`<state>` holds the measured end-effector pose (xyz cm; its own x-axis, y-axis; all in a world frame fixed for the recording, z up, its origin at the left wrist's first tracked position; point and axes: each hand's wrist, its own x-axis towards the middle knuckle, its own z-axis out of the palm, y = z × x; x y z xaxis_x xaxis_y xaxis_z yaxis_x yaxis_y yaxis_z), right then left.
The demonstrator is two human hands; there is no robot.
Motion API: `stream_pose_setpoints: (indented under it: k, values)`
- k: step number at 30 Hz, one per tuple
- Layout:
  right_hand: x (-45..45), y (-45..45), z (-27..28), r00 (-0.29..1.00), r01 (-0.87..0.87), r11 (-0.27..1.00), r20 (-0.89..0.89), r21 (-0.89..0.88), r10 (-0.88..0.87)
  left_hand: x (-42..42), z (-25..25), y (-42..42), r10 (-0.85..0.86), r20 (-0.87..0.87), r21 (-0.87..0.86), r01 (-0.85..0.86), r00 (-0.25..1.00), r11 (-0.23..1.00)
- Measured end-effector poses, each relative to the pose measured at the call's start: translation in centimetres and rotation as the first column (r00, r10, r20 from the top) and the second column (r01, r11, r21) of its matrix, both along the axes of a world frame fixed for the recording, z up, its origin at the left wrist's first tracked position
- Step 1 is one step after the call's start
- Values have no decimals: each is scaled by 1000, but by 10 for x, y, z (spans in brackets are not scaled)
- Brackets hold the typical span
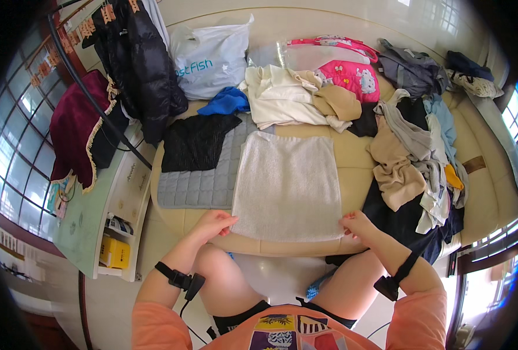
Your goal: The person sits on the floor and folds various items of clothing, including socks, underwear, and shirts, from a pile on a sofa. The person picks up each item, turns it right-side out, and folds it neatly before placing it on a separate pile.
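Observation:
A whitish knit cloth (287,188) lies flat in a near-square on the beige sofa seat (357,153) before me. At its near left corner the fingertips of my left hand (217,222) pinch the edge. My right hand (357,225) grips the near right side, its fingers curled at the border. Under the cloth's left part runs a grey quilted pad (195,190). On that pad, just beyond my left hand, rests a black garment (197,146). Cream and tan folded clothes (281,98) sit right behind the cloth.
Heaped clothes (399,162) cover the sofa's right side. Behind are a white plastic bag (213,61), a blue cloth (226,100) and a pink patterned bag (351,78). A black puffer jacket (154,65) hangs at left above a glass-topped cabinet (86,227).

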<state>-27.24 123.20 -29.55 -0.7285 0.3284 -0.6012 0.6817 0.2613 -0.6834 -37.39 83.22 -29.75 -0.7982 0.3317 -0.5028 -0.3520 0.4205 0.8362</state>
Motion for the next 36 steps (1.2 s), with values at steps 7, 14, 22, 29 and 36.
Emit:
stream_pose_setpoints:
  k: [7, 14, 22, 29, 36]
  values:
    - [-18, 19, -28, 991, -119, 944, -92, -308, 95, -9, 2, 11, -86, -106, 58, 93, 991, 994]
    - [-6, 35, -41, 956, -293, 862, -100, -415, 276, -9, -15, -28, -240, -16, 84, 240, 971, 967]
    - [-27, 27, -35, 930, -364, 887, -58, -285, 363, -20, -17, -20, -290, 150, 3, 293, 945, 956]
    - [-23, 11, 12, 886, -451, 846, 32, 283, 462, -24, -5, -17, -431, 4, -298, 413, 902, 861]
    - [-42, 17, 21, 61, -241, -225, 246, 944, 967, -49, 27, 18, -755, -651, -723, 241, 74, 647]
